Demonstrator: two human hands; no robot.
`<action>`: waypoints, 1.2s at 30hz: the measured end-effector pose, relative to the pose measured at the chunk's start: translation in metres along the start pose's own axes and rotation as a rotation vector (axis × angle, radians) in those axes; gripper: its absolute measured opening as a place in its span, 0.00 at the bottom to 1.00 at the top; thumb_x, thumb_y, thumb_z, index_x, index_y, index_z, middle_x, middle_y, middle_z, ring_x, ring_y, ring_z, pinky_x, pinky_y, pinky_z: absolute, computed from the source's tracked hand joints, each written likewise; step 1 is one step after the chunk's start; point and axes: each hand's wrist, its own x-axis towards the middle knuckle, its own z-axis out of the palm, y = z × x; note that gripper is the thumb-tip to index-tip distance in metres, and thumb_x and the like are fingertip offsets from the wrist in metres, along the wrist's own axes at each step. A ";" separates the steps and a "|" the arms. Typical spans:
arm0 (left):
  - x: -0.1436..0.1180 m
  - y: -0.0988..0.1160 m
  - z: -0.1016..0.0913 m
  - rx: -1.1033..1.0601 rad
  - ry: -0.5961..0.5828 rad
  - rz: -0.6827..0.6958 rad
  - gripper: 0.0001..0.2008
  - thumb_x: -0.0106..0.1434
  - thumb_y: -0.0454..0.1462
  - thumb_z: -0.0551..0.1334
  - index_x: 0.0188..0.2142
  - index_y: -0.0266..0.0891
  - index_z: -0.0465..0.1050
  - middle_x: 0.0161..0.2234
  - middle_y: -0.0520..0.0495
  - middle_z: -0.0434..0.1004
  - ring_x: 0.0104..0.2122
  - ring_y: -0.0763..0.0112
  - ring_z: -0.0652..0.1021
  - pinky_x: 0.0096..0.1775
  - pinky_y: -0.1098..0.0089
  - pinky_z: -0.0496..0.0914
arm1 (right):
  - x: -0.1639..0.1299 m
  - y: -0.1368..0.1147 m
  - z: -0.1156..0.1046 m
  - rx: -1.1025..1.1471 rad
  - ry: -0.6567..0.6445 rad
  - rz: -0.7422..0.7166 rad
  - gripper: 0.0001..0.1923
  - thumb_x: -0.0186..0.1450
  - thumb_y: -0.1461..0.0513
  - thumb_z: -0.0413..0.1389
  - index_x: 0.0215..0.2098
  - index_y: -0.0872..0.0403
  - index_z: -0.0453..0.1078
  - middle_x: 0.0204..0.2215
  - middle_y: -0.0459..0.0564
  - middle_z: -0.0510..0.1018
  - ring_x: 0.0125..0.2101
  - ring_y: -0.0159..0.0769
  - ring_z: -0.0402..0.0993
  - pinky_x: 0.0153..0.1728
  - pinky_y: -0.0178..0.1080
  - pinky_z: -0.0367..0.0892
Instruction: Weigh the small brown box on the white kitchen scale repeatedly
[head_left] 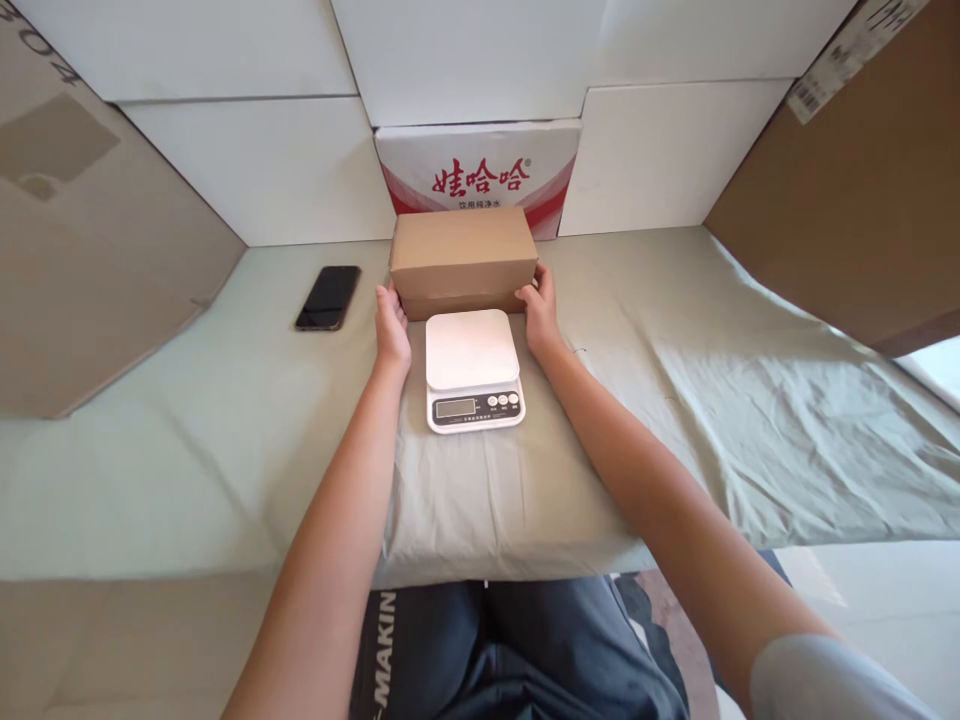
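Observation:
A closed brown cardboard box (465, 245) stands behind the white kitchen scale (472, 350), on the cloth-covered table. At the box's left end is my left hand (391, 322), its fingers against the side and partly hidden. My right hand (540, 305) grips the lower right corner, with the thumb on the front face. Between my forearms sits the scale; its flat platform is bare and its small display (456, 408) looks blank. Several round buttons line the right of its front panel.
Left of the box lies a dark smartphone (328, 297). Behind it a white and red printed carton (480, 165) stands against white panels. Large cardboard boxes rise at the left (97, 220) and right (862, 190). A wrinkled pale green cloth (720, 420) covers the table.

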 end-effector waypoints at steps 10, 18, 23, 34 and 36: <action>0.001 -0.005 -0.007 -0.012 0.041 0.020 0.42 0.74 0.62 0.41 0.73 0.39 0.64 0.77 0.37 0.57 0.77 0.59 0.60 0.75 0.58 0.52 | 0.003 0.006 -0.006 0.049 -0.002 0.034 0.31 0.55 0.56 0.57 0.57 0.47 0.64 0.66 0.52 0.73 0.67 0.50 0.68 0.72 0.59 0.63; -0.001 -0.003 -0.005 -0.011 0.029 0.005 0.46 0.70 0.67 0.43 0.72 0.41 0.67 0.76 0.37 0.60 0.76 0.57 0.61 0.75 0.59 0.53 | 0.001 0.003 -0.005 -0.026 -0.071 0.014 0.30 0.55 0.57 0.55 0.57 0.47 0.67 0.64 0.49 0.76 0.64 0.49 0.71 0.72 0.58 0.63; -0.006 0.003 0.001 0.009 0.047 -0.022 0.42 0.75 0.61 0.38 0.71 0.40 0.67 0.76 0.38 0.62 0.75 0.60 0.64 0.75 0.57 0.53 | -0.005 -0.008 -0.004 -0.127 -0.090 -0.006 0.27 0.56 0.58 0.56 0.55 0.46 0.70 0.59 0.48 0.80 0.62 0.50 0.70 0.72 0.58 0.61; -0.015 0.028 0.002 0.015 0.060 0.087 0.47 0.67 0.70 0.47 0.69 0.42 0.70 0.75 0.39 0.63 0.77 0.54 0.61 0.75 0.56 0.53 | -0.016 -0.040 0.010 -0.125 -0.162 -0.069 0.26 0.57 0.58 0.57 0.55 0.43 0.70 0.59 0.47 0.79 0.68 0.50 0.67 0.75 0.59 0.60; -0.027 0.044 0.000 0.022 0.045 0.152 0.48 0.65 0.72 0.48 0.69 0.44 0.71 0.75 0.40 0.63 0.77 0.54 0.61 0.76 0.55 0.53 | -0.020 -0.056 0.013 -0.107 -0.172 -0.125 0.23 0.59 0.58 0.59 0.54 0.43 0.70 0.60 0.47 0.78 0.69 0.51 0.66 0.75 0.58 0.61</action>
